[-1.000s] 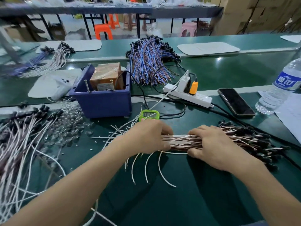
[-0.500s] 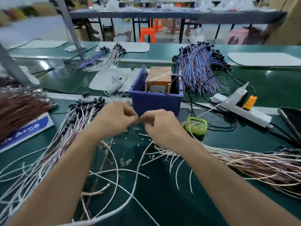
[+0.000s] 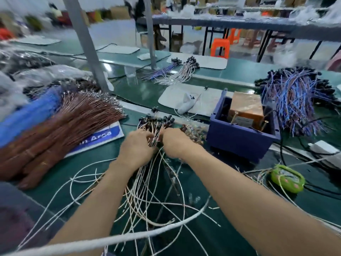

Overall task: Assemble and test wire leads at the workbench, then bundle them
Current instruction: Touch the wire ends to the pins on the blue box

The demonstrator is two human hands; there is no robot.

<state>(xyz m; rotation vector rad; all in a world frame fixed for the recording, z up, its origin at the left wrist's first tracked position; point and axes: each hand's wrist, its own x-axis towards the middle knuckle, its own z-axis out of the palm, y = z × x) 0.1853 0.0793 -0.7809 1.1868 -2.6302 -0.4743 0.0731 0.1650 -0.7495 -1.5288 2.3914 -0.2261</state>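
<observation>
Both hands meet just above the middle of my feed. The left hand [image 3: 137, 146] and right hand [image 3: 176, 143] sit close together, fingers curled into one bunch of wire leads [image 3: 156, 126]. Each grips it just below the black plug ends, which fan out at 12 o'clock from the hands. The fingertips are buried among the wires, so I can't make out how many leads each hand has hold of. The pale tails spill toward 6 o'clock over the green bench [image 3: 203, 235], looping and crossing, partly covered by both forearms.

Just beside the right hand at 2 o'clock lies a heap of small clear parts [image 3: 193, 130], too blurred for me to identify. At 3 o'clock stands a blue bin [image 3: 238, 143] with an orange-brown block [image 3: 246, 109] inside; whatever lies under the block is hidden. Farther out at 2 o'clock is a pile of blue-and-purple leads [image 3: 299, 100], its right side cut off by the frame edge. At 4 o'clock a small green device [image 3: 287, 180] lies on the bench, its face too smeared to read.

At 9 o'clock lie brown wire bundles [image 3: 60, 130], badly blurred, overlapping a blue-and-white card [image 3: 103, 135] on which I can read only "Area". A thick white cord [image 3: 110, 241] crosses the bottom at 7 o'clock, out of focus, its left end running out of frame.
</observation>
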